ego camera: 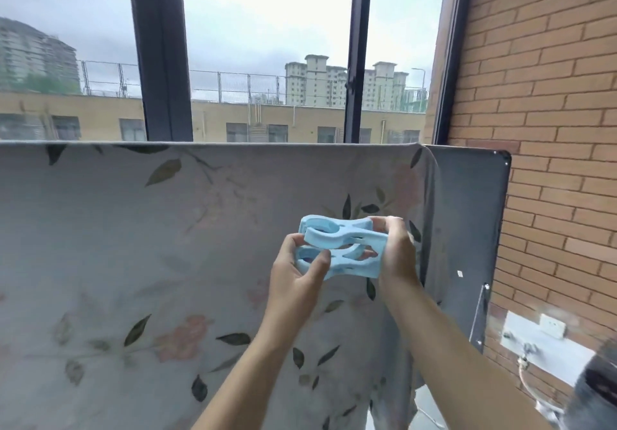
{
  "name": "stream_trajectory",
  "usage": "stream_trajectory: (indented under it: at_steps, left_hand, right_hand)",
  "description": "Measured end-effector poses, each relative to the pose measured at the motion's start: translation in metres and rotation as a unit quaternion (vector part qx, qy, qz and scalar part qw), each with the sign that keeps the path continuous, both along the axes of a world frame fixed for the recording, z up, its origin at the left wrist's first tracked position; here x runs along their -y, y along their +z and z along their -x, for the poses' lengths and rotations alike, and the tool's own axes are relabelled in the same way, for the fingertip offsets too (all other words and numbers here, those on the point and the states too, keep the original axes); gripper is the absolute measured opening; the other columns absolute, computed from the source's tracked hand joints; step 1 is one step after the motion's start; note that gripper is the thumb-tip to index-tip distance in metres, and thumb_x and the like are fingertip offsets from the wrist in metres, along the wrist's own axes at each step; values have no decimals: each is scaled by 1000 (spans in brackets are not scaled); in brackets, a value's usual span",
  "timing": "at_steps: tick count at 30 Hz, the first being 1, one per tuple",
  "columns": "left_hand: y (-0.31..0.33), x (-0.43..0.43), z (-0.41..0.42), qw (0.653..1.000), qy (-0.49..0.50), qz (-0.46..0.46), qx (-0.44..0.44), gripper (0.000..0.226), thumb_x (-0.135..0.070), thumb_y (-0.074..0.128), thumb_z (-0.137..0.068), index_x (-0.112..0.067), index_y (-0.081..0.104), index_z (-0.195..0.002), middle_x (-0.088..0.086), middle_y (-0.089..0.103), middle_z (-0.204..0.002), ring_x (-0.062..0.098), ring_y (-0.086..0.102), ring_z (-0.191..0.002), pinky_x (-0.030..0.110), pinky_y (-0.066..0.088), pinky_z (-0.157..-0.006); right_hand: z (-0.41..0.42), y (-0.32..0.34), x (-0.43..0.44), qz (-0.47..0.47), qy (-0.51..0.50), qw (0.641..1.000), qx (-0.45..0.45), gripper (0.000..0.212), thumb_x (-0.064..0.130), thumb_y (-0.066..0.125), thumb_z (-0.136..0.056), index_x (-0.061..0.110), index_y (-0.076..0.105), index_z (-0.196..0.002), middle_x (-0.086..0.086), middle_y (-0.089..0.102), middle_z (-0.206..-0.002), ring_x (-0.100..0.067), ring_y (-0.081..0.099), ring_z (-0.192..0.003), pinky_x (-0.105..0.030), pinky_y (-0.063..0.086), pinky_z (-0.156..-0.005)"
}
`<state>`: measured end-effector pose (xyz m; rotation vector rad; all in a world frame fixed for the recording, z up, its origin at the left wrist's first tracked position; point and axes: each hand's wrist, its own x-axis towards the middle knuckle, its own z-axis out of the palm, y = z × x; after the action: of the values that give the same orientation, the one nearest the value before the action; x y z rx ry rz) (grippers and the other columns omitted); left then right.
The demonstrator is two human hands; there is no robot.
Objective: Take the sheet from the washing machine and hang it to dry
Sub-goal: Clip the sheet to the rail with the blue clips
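Our forearms reach up from the bottom edge, left hand (297,272) and right hand (397,252) each curled round one end of what look like two pale blue clothes pegs (340,246), stacked together. Behind them the floral sheet (133,262) already hangs over the drying rack (504,159) by the window (160,62). We judge pegging comes next: part the pair, squeeze one wide, seat it squarely over the top fold near the sheet's right corner.

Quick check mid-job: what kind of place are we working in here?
Probably an enclosed apartment balcony used for drying laundry: tall dark-framed windows overlook rooftops, a brick wall closes the right side, and the floral sheet hangs spread below the glass.
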<state>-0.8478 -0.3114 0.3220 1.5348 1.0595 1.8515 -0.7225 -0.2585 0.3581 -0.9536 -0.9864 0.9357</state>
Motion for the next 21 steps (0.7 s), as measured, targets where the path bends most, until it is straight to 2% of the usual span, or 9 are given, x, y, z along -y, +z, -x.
stream_trajectory:
  at_steps: [3, 5, 7, 9, 11, 14, 17, 19, 21]
  left_hand:
    - [16, -52, -9, 1000, 3, -10, -28, 24, -38, 58, -74, -27, 58, -95, 3, 70, -89, 33, 62, -79, 41, 51, -70]
    - [28, -79, -17, 999, -24, -21, -39, 19, -30, 56, -78, -22, 58, -95, -2, 70, -85, 19, 61, -71, 29, 47, -63]
    - [39, -105, -21, 997, -34, -35, -60, 14, -23, 54, -84, -16, 59, -95, -4, 69, -85, 8, 62, -73, 17, 44, -63]
    - [47, -127, -22, 995, -1, -45, -92, 6, -16, 54, -90, -14, 59, -92, -3, 68, -88, 8, 61, -77, 14, 44, -64]
    - [56, -149, -21, 981, 82, -76, -156, 7, -12, 55, -90, -17, 60, -89, -5, 64, -90, 9, 59, -83, 15, 43, -69]
    - [78, -179, -22, 930, 216, -125, -271, 8, -10, 58, -85, -16, 60, -88, -6, 59, -94, 11, 52, -91, 17, 35, -75]
    - [100, -207, -33, 869, 318, -139, -351, 6, -15, 58, -84, -15, 61, -89, -1, 57, -99, 16, 47, -98, 20, 25, -77]
    - [109, -227, -44, 809, 392, -142, -414, 10, -20, 57, -84, -15, 60, -91, 0, 57, -101, 19, 49, -98, 25, 19, -78]
    - [119, -243, -54, 756, 445, -138, -459, 14, -25, 54, -84, -16, 58, -94, 0, 56, -102, 19, 49, -95, 30, 19, -80]
  right_hand:
    - [-15, 16, -54, -10, -13, 1000, -2, 32, 21, 39, -87, 15, 66, -73, -9, 66, -82, -25, 62, -72, -32, 49, -64]
    - [-29, 27, -81, -22, -23, 999, 4, 31, 19, 37, -89, 14, 64, -74, -9, 64, -83, -24, 60, -71, -28, 47, -61]
    - [-44, 36, -108, -39, -36, 999, 4, 31, 19, 37, -90, 14, 63, -75, -10, 63, -84, -24, 60, -72, -28, 47, -60]
    - [-56, 45, -129, -47, -54, 997, 8, 31, 19, 37, -90, 15, 62, -73, -8, 63, -82, -23, 60, -71, -29, 47, -61]
    - [-69, 55, -150, -65, -66, 996, 17, 32, 20, 38, -89, 18, 62, -68, -4, 62, -76, -23, 59, -71, -28, 47, -60]
    - [-87, 81, -182, -101, -99, 989, 34, 30, 28, 39, -78, 22, 62, -59, -1, 62, -70, -24, 59, -72, -30, 44, -61]
    - [-108, 110, -215, -153, -133, 976, 74, 29, 31, 35, -73, 23, 60, -60, -3, 61, -74, -28, 59, -78, -35, 46, -67]
    - [-120, 127, -234, -197, -136, 965, 104, 27, 30, 33, -74, 22, 57, -62, -2, 59, -72, -22, 57, -72, -31, 45, -64]
    - [-130, 145, -249, -245, -134, 951, 134, 26, 28, 33, -73, 18, 55, -64, 1, 55, -66, -12, 51, -62, -23, 39, -55]
